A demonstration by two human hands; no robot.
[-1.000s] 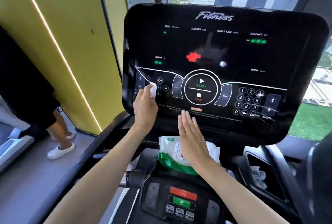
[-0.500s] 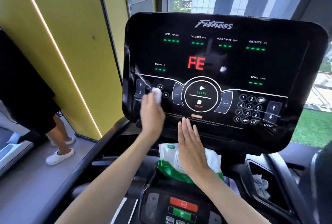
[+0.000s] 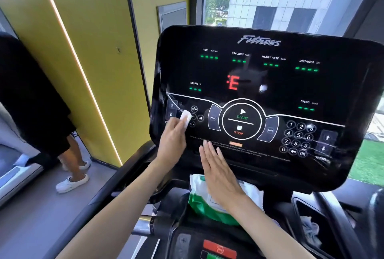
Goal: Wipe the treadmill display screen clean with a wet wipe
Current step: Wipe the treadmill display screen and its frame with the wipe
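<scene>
The black treadmill display screen (image 3: pixel 259 92) fills the middle and right of the view, lit with green dashes and a red letter E. My left hand (image 3: pixel 172 142) presses a folded white wet wipe (image 3: pixel 186 117) against the screen's lower left, by the incline arrows and volume icons. My right hand (image 3: pixel 218 171) lies flat with fingers together against the screen's bottom edge, below the START/STOP dial, and holds nothing.
A green and white pack of wipes (image 3: pixel 209 202) sits on the console shelf under my right hand. Red and green buttons (image 3: pixel 218 250) lie lower down. Another person (image 3: pixel 37 100) in white shoes stands at the left by the yellow wall. A crumpled cloth (image 3: pixel 309 229) lies in the right tray.
My left hand has slid the wipe back and forth a little over the screen's lower left. The red readout has changed. My right hand has stayed flat at the bottom edge.
</scene>
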